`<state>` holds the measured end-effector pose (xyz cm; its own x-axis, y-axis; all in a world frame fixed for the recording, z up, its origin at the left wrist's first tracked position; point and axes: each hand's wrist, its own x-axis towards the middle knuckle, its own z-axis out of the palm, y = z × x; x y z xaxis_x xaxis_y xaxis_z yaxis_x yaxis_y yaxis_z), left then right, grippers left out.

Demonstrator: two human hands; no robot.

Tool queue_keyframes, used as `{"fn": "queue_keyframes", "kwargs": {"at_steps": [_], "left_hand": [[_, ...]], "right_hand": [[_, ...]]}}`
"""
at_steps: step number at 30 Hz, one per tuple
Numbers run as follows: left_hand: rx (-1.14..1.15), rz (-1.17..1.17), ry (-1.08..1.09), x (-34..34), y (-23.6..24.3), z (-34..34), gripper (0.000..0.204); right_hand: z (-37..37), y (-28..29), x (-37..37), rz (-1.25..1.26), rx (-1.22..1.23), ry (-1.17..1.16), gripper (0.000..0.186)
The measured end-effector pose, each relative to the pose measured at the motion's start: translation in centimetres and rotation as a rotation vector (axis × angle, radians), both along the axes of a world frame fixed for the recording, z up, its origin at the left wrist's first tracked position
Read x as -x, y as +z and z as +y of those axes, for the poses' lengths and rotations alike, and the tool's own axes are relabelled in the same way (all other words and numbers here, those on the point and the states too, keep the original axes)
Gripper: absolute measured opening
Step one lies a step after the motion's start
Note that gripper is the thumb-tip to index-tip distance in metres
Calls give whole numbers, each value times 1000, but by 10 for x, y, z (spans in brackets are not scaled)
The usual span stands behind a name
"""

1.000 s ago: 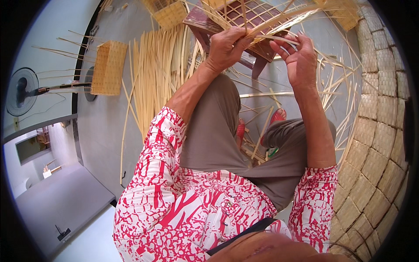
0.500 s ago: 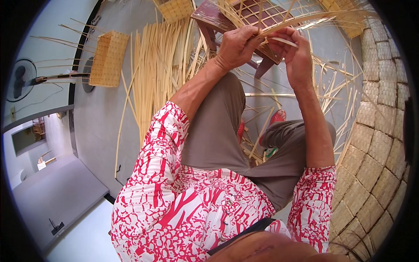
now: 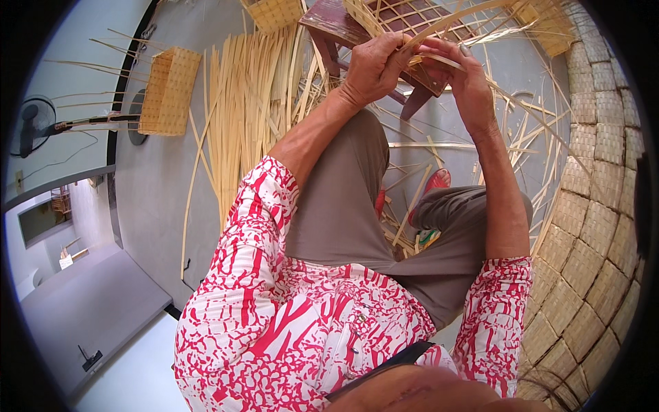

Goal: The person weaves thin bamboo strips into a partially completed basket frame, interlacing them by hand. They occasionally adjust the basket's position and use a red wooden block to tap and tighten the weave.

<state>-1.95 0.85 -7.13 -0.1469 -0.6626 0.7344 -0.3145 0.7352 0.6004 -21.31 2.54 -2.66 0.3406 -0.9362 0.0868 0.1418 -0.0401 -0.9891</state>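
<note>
A partly woven basket (image 3: 419,18) of pale flat strips, with an open lattice, rests on a dark red wooden bench (image 3: 328,26) at the top of the view. My left hand (image 3: 374,72) is closed at the basket's near edge, thumb and fingers pinching a strip there. Close by on the right, my right hand (image 3: 468,86) has its fingers curled round a pale bamboo strip (image 3: 443,62) that bends between the two hands. Another long strip (image 3: 456,15) arches up and away to the right from my left fingertips. The fingers hide part of the basket's edge.
Many long loose strips (image 3: 250,110) lie on the grey floor to the left. A finished-looking woven basket (image 3: 167,93) and a fan (image 3: 34,123) stand farther left. Stacked woven pieces (image 3: 583,199) line the right side. Scattered offcuts (image 3: 518,130) lie beyond my knees.
The arching strip has swung from lying toward the right to pointing more upward. The basket has turned slightly, and my right hand has shifted a little down and right.
</note>
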Motion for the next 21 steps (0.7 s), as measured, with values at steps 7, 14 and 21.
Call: {"fn": "queue_keyframes", "kwargs": {"at_steps": [7,14,21], "left_hand": [[-28,20,7,1,3,2,10],[-15,-81,-52,-9,4,-5,12],[-225,-252,-209,-31,30,-13,22]], "right_hand": [[-6,2,3,-56,18,127,53],[24,11,0,196,329,-149,31],[2,-4,36,-5,46,-448,23]]}}
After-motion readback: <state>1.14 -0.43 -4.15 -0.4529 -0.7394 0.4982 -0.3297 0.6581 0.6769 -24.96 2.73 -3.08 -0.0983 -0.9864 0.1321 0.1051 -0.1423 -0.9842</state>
